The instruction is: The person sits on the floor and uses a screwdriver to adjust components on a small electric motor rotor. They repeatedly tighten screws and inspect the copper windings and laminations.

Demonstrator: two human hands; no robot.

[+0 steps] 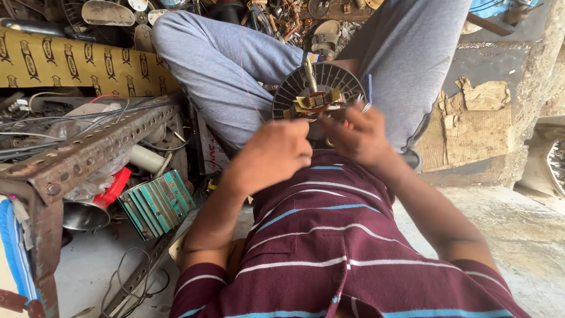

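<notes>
A round dark motor housing with radial fins [294,88] rests between my knees, a metal shaft [309,73] sticking up from its middle. A yellowish winding core [315,100] sits at its centre. My left hand [273,154] is closed at the housing's lower edge. My right hand [356,134], with a ring on one finger, presses against the housing's lower right side. What the fingers pinch is hidden behind the hands. A thin red wire [250,88] runs over my left leg.
A rusty perforated angle-iron frame [88,147] stands at the left with loose wires. Under it lie a teal finned metal block [158,203], a red-capped metal cone [94,206] and a white tube. Torn cardboard [471,126] lies at the right. Scrap parts fill the top.
</notes>
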